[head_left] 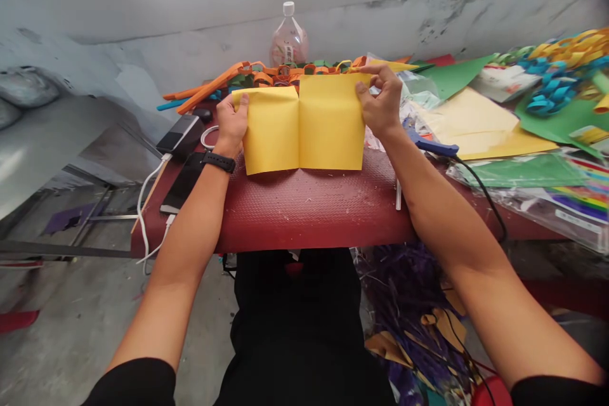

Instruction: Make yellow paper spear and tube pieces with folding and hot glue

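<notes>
A folded yellow paper sheet (304,127) stands up from the red table (309,209), creased down its middle. My left hand (231,124) grips its left edge near the top, a black watch on that wrist. My right hand (380,101) pinches the top right corner between thumb and fingers. Both halves of the sheet face me.
Behind the sheet lie orange paper chains (223,79) and a plastic bottle (288,41). A phone (183,181), a power bank (179,134) and white cable sit at the left. A blue-handled tool (432,146), yellow and green sheets (480,124) and blue chains (554,89) crowd the right.
</notes>
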`<action>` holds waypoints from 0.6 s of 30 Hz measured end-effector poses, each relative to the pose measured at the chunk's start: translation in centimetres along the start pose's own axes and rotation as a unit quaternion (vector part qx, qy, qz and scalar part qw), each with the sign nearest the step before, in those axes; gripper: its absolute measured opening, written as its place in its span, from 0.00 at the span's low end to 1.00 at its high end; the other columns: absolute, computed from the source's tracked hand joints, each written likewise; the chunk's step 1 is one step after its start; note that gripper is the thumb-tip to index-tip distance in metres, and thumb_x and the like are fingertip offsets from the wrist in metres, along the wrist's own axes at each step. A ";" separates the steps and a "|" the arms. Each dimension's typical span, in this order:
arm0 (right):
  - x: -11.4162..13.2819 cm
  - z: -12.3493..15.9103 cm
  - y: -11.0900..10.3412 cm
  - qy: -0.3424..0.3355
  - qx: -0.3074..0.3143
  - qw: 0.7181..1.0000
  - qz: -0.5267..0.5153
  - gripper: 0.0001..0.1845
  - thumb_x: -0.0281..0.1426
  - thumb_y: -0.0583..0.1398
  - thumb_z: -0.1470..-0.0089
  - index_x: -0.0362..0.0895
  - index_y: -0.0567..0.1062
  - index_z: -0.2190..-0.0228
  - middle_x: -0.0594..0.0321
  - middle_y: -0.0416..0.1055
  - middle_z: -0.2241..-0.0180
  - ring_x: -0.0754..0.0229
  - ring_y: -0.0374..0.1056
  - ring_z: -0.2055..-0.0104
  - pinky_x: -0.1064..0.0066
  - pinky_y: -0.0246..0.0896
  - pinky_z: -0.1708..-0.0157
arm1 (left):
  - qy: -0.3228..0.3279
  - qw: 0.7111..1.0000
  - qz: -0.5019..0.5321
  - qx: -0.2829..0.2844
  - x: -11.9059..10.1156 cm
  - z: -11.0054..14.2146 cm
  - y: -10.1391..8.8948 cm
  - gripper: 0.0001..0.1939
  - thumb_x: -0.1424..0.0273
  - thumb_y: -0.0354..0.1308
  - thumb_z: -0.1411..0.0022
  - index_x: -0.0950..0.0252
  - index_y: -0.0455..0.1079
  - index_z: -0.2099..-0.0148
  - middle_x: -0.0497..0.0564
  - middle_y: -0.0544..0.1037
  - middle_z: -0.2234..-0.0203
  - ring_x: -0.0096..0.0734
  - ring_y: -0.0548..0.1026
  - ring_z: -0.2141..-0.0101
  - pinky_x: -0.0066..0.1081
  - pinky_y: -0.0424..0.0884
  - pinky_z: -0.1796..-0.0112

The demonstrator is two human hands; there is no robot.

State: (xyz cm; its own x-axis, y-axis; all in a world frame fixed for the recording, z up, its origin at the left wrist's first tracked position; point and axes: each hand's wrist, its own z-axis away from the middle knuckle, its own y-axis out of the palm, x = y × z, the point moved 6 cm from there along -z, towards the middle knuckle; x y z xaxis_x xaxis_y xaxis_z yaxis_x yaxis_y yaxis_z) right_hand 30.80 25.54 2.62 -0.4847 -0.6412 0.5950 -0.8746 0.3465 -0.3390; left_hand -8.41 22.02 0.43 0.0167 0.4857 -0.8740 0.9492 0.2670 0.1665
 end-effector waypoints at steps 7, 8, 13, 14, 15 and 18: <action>0.0 -0.3 -0.7 0.019 -0.035 0.999 -0.004 0.15 0.46 0.65 0.31 0.55 0.77 0.48 0.57 0.81 0.45 0.50 0.75 0.52 0.43 0.80 0.44 | -0.004 1.000 -0.003 0.000 0.5 -0.6 -0.8 0.27 0.44 0.77 0.38 0.63 0.81 0.55 0.58 0.88 0.54 0.48 0.88 0.47 0.42 0.86 0.46; -0.2 -0.3 -0.7 0.024 -0.032 0.999 -0.020 0.18 0.48 0.66 0.32 0.55 0.76 0.47 0.56 0.81 0.44 0.50 0.76 0.52 0.43 0.80 0.45 | -0.009 1.000 -0.006 -0.007 0.5 -0.7 -1.0 0.26 0.45 0.77 0.38 0.63 0.81 0.55 0.59 0.88 0.53 0.48 0.88 0.47 0.42 0.86 0.45; -1.1 0.4 1.4 0.102 0.079 0.983 -0.133 0.40 0.55 0.71 0.40 0.58 0.68 0.33 0.55 0.84 0.47 0.41 0.82 0.48 0.39 0.84 0.53 | -0.059 0.998 0.031 0.005 -0.1 0.2 -0.4 0.21 0.55 0.80 0.40 0.63 0.79 0.55 0.57 0.90 0.53 0.46 0.88 0.47 0.44 0.84 0.40; -1.2 0.5 1.8 0.111 0.099 0.979 -0.143 0.41 0.54 0.71 0.41 0.59 0.68 0.32 0.55 0.85 0.47 0.39 0.82 0.47 0.39 0.84 0.54 | -0.078 0.996 0.045 0.021 -0.2 0.6 0.0 0.21 0.58 0.81 0.42 0.63 0.79 0.54 0.58 0.90 0.53 0.47 0.88 0.47 0.46 0.84 0.40; -1.2 0.6 2.0 0.113 0.108 0.977 -0.144 0.41 0.53 0.71 0.41 0.59 0.68 0.32 0.54 0.85 0.46 0.39 0.82 0.45 0.38 0.85 0.54 | -0.099 0.992 0.061 0.040 -0.3 0.9 0.5 0.22 0.62 0.82 0.44 0.64 0.79 0.54 0.58 0.90 0.53 0.49 0.88 0.47 0.47 0.84 0.39; -0.9 0.4 1.7 0.081 0.086 0.988 -0.102 0.34 0.48 0.69 0.38 0.61 0.71 0.33 0.55 0.83 0.41 0.40 0.82 0.43 0.40 0.86 0.51 | -0.161 0.979 0.100 0.080 -0.6 1.8 1.2 0.21 0.72 0.80 0.49 0.67 0.80 0.53 0.60 0.90 0.51 0.51 0.89 0.47 0.51 0.83 0.38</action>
State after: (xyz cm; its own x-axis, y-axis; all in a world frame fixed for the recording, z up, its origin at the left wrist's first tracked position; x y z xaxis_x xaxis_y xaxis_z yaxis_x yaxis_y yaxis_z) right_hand 29.75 26.45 1.18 -0.3058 -0.5628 0.7680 -0.9464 0.0915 -0.3098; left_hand -6.70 20.53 0.34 0.2808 0.2199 -0.9342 0.9535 0.0475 0.2977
